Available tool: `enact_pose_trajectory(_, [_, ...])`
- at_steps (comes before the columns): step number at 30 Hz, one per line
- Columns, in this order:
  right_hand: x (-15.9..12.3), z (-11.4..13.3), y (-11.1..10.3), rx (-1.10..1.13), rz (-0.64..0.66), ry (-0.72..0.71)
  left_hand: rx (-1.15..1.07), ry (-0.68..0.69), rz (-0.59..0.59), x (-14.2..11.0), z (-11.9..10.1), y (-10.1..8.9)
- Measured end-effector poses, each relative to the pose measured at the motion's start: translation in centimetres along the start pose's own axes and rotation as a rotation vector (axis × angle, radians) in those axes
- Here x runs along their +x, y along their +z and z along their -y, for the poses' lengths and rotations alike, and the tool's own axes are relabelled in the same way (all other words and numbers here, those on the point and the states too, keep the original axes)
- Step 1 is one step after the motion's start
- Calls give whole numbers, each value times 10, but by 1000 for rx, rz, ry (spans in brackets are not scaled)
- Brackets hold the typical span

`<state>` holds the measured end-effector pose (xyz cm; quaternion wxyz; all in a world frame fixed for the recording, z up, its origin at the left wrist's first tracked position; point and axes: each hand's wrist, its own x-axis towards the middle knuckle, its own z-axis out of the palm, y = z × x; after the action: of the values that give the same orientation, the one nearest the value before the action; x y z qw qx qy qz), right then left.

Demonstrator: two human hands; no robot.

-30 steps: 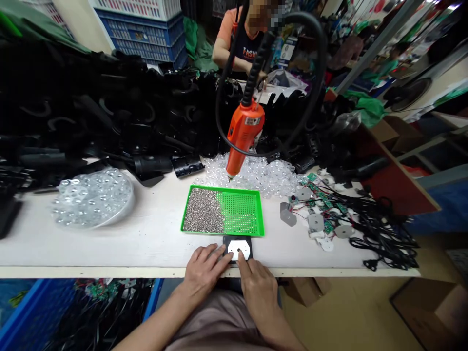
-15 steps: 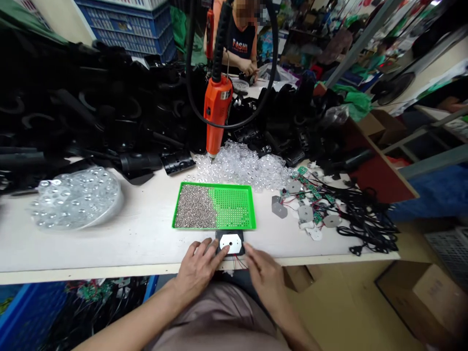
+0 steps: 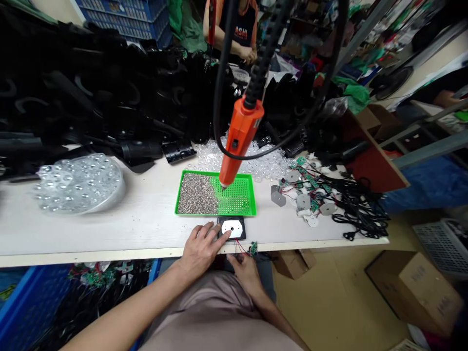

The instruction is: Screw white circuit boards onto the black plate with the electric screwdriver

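A small black square housing [image 3: 220,235] lies near the table's front edge, with a silver octagonal plate [image 3: 234,225] on top. My left hand [image 3: 200,248] holds the housing at its left side, thumb pressing on the plate. Thin red wires run from the housing over the edge to a small green circuit board [image 3: 253,249]. My right hand [image 3: 248,275] is just below the edge, fingers curled together by the wires; what they pinch is hidden. An orange electric screwdriver [image 3: 239,139] hangs tip down over a green tray [image 3: 255,207] of small screws [image 3: 197,194].
A bowl of clear plastic pieces [image 3: 84,183] stands on the left, with more clear pieces [image 3: 263,163] behind the tray. Circuit boards, plates and black cords [image 3: 360,214] lie right. Black parts [image 3: 146,112] fill the back. A person [image 3: 237,34] works opposite. A blue crate [image 3: 47,297] is below.
My right hand has moved from the housing's right side down below the table edge, and the circuit board now shows there. The screwdriver has swung right and nearer, over the tray.
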<state>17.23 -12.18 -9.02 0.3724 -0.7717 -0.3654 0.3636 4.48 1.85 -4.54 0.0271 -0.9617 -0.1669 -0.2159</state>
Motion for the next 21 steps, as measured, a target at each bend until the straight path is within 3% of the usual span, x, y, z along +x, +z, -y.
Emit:
enact_pose_trajectory(4, [-3, 15, -5, 31, 96, 11, -6, -2, 2, 0, 0, 1])
enact_pose_trajectory(8, [-28, 39, -49, -300, 216, -51, -30, -12, -5, -2, -1, 5])
enact_pose_trajectory(11, [-26, 63, -87, -633, 15, -229, -55, -23, -16, -3, -1, 7])
enact_pose_trajectory(13, [-10, 74, -103, -699, -145, -375, -72, -29, -30, -3, -1, 6])
enact_pose_trajectory(15, [14, 79, -107, -580, -161, -496, -77, -34, -38, -3, -2, 5])
enact_pose_trajectory(18, [47, 76, -97, -316, -16, -529, -66, -48, -25, -3, -3, 4])
enact_pose_trajectory(21, [61, 77, -87, -336, 82, -572, -59, -57, -8, -5, -4, 6])
